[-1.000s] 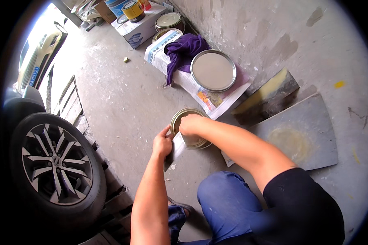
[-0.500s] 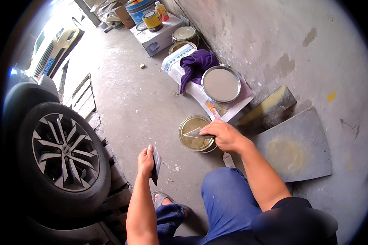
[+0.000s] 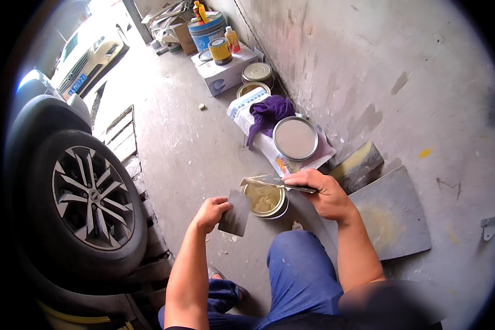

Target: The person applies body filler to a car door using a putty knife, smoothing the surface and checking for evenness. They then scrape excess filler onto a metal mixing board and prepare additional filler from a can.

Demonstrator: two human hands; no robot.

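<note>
An open round can of yellowish-beige putty stands on the floor between my hands. My right hand is closed round a putty knife, whose blade lies over the far side of the can's mouth with beige paste along it. On the can's left, my left hand pinches a thin dark grey rectangular scraper by one edge. The scraper is tilted, one corner beside the can's rim.
Beyond the can, a closed tin and a purple cloth lie on newspaper. Curved grey panels lie at the right by the wall. A car wheel is close on the left. More tins and a white box stand farther back.
My right hand has raised the putty knife from inside the can to its rim, now bearing paste. My left hand has brought the scraper up and right, toward the can. The view has shifted slightly.
</note>
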